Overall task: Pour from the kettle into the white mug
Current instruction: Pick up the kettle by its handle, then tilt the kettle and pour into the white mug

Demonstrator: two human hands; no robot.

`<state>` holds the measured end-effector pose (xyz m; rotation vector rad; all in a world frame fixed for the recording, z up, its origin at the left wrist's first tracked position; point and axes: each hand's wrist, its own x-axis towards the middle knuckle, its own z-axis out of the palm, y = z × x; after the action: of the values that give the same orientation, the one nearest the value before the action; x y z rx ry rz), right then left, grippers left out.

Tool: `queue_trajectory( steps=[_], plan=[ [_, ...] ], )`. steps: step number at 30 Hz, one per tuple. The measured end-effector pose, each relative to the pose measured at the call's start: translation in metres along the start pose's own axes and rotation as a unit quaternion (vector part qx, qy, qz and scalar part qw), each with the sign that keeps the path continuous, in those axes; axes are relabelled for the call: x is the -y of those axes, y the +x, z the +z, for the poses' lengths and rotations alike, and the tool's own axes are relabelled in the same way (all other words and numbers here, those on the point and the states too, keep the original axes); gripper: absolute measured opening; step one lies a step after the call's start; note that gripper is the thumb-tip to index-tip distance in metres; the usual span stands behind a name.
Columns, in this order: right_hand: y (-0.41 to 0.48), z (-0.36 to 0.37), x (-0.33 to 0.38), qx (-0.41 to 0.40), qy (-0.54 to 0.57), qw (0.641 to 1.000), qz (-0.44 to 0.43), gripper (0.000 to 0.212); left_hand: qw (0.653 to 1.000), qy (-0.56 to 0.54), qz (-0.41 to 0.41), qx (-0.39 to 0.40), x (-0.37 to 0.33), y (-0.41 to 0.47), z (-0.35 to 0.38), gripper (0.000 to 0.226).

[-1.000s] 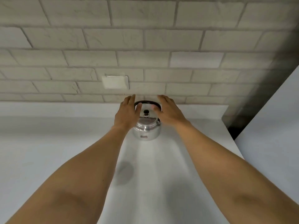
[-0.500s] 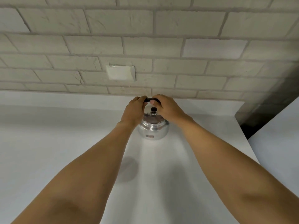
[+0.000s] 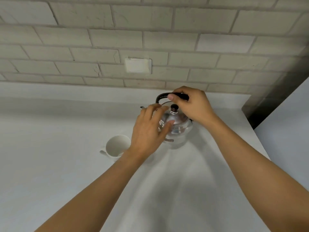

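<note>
Standing on the pale grey bench, the round white ceramic mug sits just left of the left hand, whose grip is loose, fingers spread against the shiny steel kettle. The right hand has its grip closed around the kettle's black arched handle.

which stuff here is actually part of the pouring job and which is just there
Part of the job:
- steel kettle, black handle gripped by the right hand
- white mug, standing on the counter left of the kettle
- left hand, open against the kettle's side

Just there:
- white wall plate on the brick wall
- white counter
</note>
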<state>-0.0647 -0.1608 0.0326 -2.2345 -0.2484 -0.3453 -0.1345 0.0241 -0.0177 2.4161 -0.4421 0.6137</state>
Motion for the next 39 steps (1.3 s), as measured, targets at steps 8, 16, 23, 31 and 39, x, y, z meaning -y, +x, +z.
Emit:
queue_trajectory(
  steps=[8,16,23,31,39],
  plan=[
    [-0.061,-0.008,0.039,-0.021,0.006,1.000,-0.022,0.022,0.991,0.014,-0.006,0.135,-0.007,-0.063,-0.006,0.086],
    [-0.089,0.003,0.058,0.031,-0.036,0.998,-0.042,0.025,0.988,-0.051,-0.042,0.137,-0.015,-0.084,-0.009,0.081],
    [-0.083,0.006,0.092,0.069,-0.091,0.990,-0.078,0.028,0.977,-0.137,-0.105,0.126,-0.021,-0.088,-0.018,0.082],
    [-0.069,0.010,0.126,0.118,-0.145,0.974,-0.130,0.032,0.957,-0.222,-0.163,0.088,-0.031,-0.090,-0.031,0.080],
    [-0.064,0.018,0.147,0.154,-0.230,0.942,-0.192,0.038,0.937,-0.306,-0.163,0.035,-0.034,-0.090,-0.032,0.069]
  ],
)
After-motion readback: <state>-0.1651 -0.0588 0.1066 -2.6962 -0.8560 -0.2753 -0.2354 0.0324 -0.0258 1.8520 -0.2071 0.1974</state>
